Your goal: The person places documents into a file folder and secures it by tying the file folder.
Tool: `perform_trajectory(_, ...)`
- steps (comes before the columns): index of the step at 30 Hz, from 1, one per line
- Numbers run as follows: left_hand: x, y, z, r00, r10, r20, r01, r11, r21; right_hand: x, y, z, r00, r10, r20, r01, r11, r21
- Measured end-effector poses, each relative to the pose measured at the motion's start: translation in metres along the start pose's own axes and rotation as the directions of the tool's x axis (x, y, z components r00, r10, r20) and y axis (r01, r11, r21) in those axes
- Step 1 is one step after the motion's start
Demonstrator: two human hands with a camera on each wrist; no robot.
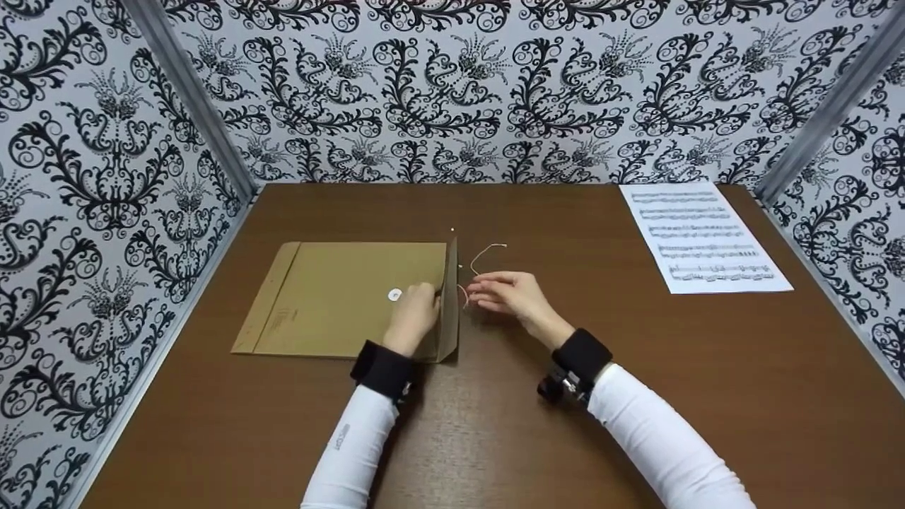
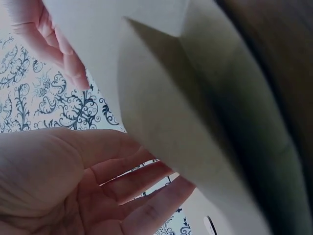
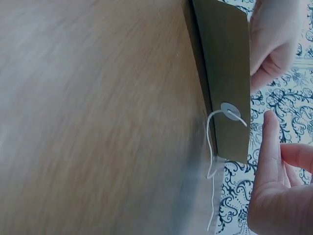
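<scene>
A brown string-tie envelope [image 1: 339,297] lies left of the middle, its flap [image 1: 450,304] raised along the right side. My left hand [image 1: 416,314] holds the envelope at its mouth, fingers bent; in the left wrist view the thumb and fingertips meet the paper edge. A white button [image 1: 395,295] shows on the envelope's face beside this hand. The flap's outer side carries another button [image 3: 230,111], from which a thin white string [image 3: 209,142] hangs. My right hand [image 1: 515,300] hovers just right of the flap near the string, fingers slightly bent, gripping nothing visible.
A sheet of music [image 1: 707,237] lies at the back right of the brown table [image 1: 495,438]. Patterned white-and-black walls [image 1: 452,92] enclose the back and sides. Dark wrist straps [image 1: 583,355] bear the small cameras.
</scene>
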State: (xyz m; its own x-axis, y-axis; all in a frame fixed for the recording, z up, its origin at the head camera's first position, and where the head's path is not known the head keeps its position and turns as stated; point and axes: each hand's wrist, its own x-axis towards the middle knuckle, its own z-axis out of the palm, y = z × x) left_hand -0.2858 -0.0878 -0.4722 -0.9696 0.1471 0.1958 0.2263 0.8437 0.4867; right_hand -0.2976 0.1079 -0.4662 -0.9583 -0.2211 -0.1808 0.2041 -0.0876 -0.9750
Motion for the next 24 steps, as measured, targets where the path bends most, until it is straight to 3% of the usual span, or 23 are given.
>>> perform_trajectory(5,0.002,-0.002,-0.003,0.998,-0.041,0.057,0.040,0.999,0.010,-0.003,-0.003,-0.011,1.000,0.010,0.005,-0.010,1.000,0.025)
perform_trajectory(11,0.004,-0.004,-0.011,0.987,-0.097,0.128,0.096,0.995,0.018,-0.007,-0.007,-0.032,1.000,0.002,-0.012,-0.002,1.000,-0.024)
perform_trajectory(18,0.005,0.001,-0.021,0.993,-0.078,0.091,0.078,0.997,0.004,-0.010,-0.010,-0.070,0.998,-0.030,-0.063,0.025,0.996,-0.085)
perform_trajectory(24,0.002,0.014,-0.028,0.998,-0.009,0.069,0.010,1.000,-0.017,-0.021,-0.016,-0.119,0.992,-0.056,-0.115,0.038,0.988,-0.149)
